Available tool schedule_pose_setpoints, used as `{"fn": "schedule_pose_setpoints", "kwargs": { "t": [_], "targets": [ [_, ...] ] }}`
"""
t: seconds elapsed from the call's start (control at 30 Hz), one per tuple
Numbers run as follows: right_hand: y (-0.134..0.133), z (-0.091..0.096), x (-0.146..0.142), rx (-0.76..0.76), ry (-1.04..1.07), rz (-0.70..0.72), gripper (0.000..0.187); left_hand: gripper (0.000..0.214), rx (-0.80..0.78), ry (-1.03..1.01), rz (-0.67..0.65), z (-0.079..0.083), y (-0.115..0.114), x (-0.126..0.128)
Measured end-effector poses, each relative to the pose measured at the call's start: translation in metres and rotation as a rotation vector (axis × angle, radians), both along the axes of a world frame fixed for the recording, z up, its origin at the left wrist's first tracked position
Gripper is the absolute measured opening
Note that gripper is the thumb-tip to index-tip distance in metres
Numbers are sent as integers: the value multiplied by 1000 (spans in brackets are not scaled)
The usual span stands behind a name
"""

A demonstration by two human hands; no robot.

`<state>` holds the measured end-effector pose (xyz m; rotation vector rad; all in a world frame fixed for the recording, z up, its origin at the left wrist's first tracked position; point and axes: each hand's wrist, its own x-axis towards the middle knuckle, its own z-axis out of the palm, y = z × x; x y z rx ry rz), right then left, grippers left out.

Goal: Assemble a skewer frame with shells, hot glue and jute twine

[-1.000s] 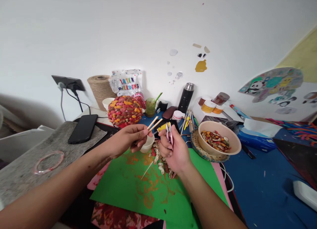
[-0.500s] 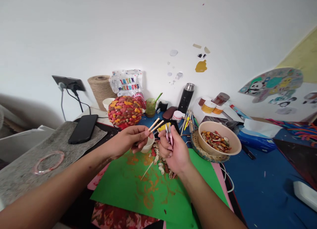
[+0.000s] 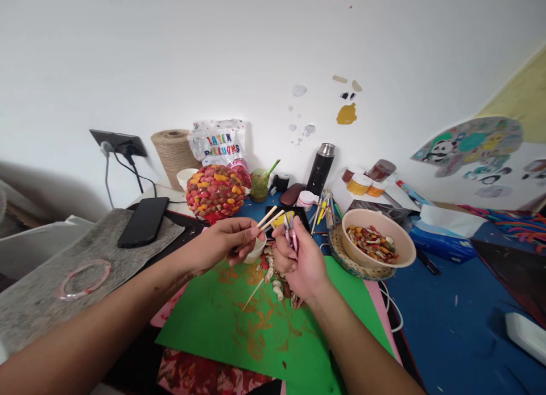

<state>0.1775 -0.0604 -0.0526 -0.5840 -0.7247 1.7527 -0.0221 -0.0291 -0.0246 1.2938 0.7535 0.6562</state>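
My left hand (image 3: 236,235) is closed on a pair of thin wooden sticks (image 3: 271,219), like chopsticks, which point up and to the right. My right hand (image 3: 302,255) grips small scissors (image 3: 290,226) with pinkish handles, blades upward, close beside the stick ends but seemingly apart from them. Behind the hands a white cup (image 3: 256,252) is partly hidden. Peanut shells (image 3: 278,289) lie in a heap under my right hand on a paint-smeared green sheet (image 3: 205,321). A thin stick (image 3: 253,294) rests on that sheet.
To the left stands a ball covered in painted peanut shells (image 3: 215,193). A bowl of coloured shells (image 3: 409,252) sits on a woven tray (image 3: 336,250) at right. Further back are a black flask (image 3: 319,170), paint jars (image 3: 359,184) and a twine roll (image 3: 171,156). A phone (image 3: 143,221) lies left.
My left hand and its sticks have shifted very slightly to the right. Otherwise nothing visibly differs.
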Motion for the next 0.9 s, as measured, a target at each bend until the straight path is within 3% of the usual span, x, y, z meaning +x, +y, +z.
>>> {"fn": "schedule_pose_setpoints", "kwargs": {
  "t": [0.9],
  "targets": [
    [0, -1, -2, 19, 8, 8, 52, 44, -20, 1, -10, -2, -1, 0]
  ]
}}
